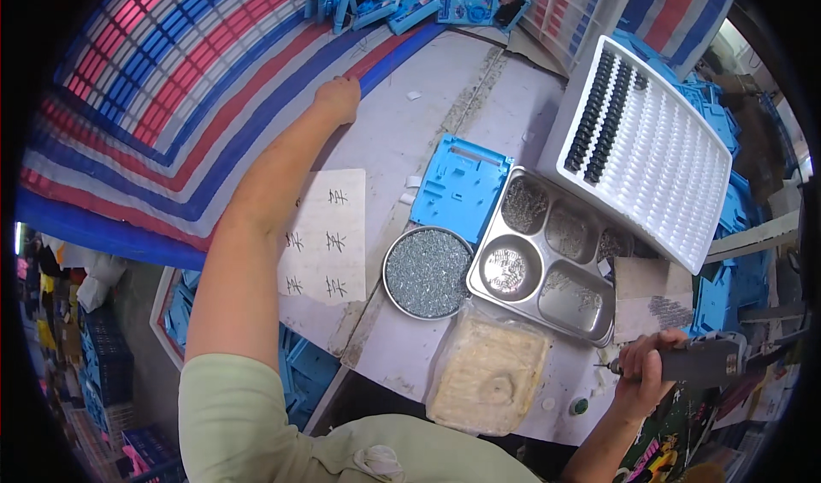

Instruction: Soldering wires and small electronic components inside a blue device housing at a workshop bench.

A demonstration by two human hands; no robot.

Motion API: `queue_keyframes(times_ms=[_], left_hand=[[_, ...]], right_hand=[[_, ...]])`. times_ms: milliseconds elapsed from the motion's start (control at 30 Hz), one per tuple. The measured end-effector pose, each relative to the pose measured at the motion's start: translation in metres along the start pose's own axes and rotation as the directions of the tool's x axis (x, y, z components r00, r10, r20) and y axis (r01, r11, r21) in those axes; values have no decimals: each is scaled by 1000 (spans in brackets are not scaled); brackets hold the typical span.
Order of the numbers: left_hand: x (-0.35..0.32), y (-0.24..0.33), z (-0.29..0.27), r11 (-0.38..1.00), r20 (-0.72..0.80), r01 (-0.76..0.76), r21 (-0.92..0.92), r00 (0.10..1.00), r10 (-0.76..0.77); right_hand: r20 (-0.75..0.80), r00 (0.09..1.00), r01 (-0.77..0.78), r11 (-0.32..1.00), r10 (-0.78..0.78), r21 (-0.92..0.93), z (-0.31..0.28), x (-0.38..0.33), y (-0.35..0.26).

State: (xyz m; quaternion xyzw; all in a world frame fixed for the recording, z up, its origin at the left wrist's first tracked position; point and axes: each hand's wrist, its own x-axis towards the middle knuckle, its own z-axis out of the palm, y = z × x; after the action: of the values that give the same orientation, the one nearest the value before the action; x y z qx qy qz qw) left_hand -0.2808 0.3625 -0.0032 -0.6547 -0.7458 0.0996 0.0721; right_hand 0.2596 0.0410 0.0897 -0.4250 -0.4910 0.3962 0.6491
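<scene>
At the near right of the bench (462,64), your right hand (643,365) had its grip wrapped around the front of a dark electric screwdriver (701,360). The tool lay nearly sideways across you: its thin bit pointed to your left, and its long axis ran back to the right, the rear end slightly farther from you. Left of it, a small green-topped item (579,406) stood near the bench's edge, beyond which sat a pale yellowish block in clear plastic (487,367), its long axis running roughly away from you. Past that block came a round dish (386,271) full of grey screws (428,271) and, just to its right, a steel compartment tray (542,262) holding small metal pieces. A paper sheet (316,209) with handwritten characters lay to the left, partly under your forearm. Farther on, a blue panel (460,190) lay flat, its long axis slanting away and to the right, while a white rack (667,158) with rows of black parts (590,115) stood tilted on the right. Your left hand (338,100) reached far out beside the blue edge of a striped sheet (256,141); you could not tell from this view whether its grip was spread or pinching anything. Beyond it, blue casings (469,2) were heaped.
</scene>
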Motion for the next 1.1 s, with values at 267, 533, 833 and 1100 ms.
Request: queue_keyframes(times_ms=[267, 533, 833, 1100], left_hand=[[-45, -33, -4, 1000, 42, -3, -14, 999, 3], [-257, -66, -55, 915, -833, -284, -287, 545, -92], [-393, -239, -26, 400, -218, 150, -904, 644, -733], [-380, -238, 5, 366, -261, 97, -925, 537, -802]], right_hand=[[92, 995, 27, 997, -34, 75, 12, 1, -5], [63, 990, 128, 992, -126, -24, -12, -18, -8], [208, 977, 4, 974, -53, 228, 4, -13, -23], [273, 961, -21, 976, -40, 218, 5, -31, -35]])
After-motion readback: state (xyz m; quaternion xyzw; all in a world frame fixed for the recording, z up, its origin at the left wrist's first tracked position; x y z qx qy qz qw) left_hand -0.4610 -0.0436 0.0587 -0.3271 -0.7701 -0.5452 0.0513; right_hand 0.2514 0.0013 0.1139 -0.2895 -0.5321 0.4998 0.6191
